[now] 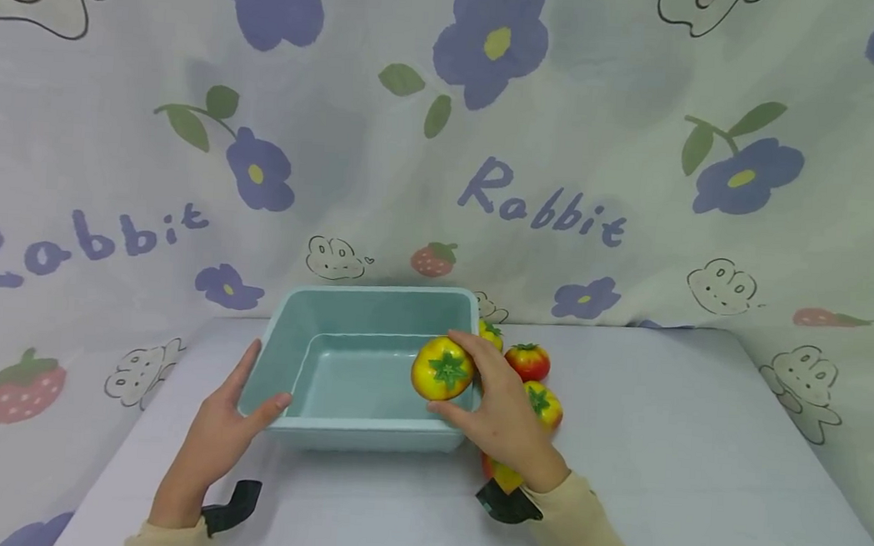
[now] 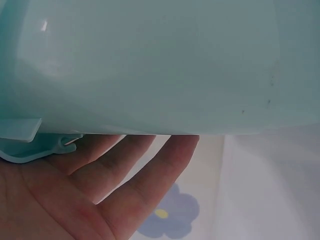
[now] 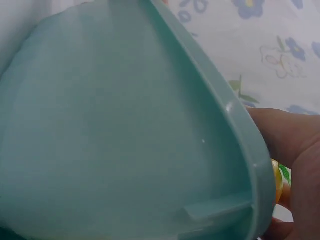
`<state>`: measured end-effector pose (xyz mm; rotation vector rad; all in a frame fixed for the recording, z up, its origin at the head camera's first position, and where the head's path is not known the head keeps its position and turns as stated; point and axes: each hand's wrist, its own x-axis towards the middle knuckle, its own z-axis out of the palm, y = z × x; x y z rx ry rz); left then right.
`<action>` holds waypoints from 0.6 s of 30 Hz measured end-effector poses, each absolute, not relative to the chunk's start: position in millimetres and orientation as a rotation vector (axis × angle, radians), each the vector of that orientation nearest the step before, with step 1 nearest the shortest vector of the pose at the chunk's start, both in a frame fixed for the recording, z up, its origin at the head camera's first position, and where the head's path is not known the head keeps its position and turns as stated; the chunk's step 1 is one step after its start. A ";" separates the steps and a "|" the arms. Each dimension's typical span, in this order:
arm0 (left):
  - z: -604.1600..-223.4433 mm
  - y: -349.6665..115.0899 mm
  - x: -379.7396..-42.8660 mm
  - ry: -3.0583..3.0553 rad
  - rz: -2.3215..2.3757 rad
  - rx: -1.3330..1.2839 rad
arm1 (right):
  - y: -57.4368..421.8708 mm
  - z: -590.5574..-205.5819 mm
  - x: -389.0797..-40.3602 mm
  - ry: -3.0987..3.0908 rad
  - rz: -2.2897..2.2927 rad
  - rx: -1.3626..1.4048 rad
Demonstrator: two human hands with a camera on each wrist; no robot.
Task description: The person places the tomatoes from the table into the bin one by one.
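While the yellow fruit (image 1: 441, 368) sat pinched in your right hand (image 1: 505, 411), between thumb and fingers, it lay left of the palm, over the right end of the basin (image 1: 368, 425), whose long axis ran crosswise. Your left hand (image 1: 219, 427), the farther one, gripped the left front corner. More fruits (image 1: 527, 363) lay by the right wall.

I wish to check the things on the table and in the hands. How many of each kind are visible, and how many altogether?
Blue-green tub: 1
Tomato-like fruits: 5 visible (1 in the right hand, 4 on the table, including one mostly hidden by the right wrist)
Total: 6 visible
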<state>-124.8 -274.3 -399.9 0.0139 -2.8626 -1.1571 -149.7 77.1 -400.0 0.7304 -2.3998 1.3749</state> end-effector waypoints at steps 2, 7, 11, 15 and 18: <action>-400.3 -274.3 -125.4 -2.861 -1.171 0.012 | 76.3 -401.2 -149.5 -2.415 1.392 0.718; -399.7 -273.3 -126.4 -2.863 -1.176 0.008 | 76.1 -403.4 -150.0 -2.441 1.413 0.698; -398.7 -273.5 -126.3 -2.867 -1.171 0.010 | 76.2 -402.9 -150.3 -2.471 1.384 0.702; -398.4 -274.6 -125.6 -2.874 -1.162 0.021 | 76.1 -402.3 -150.3 -2.509 1.358 0.689; -398.7 -275.2 -125.1 -2.877 -1.165 0.029 | 75.9 -401.9 -149.8 -2.538 1.362 0.658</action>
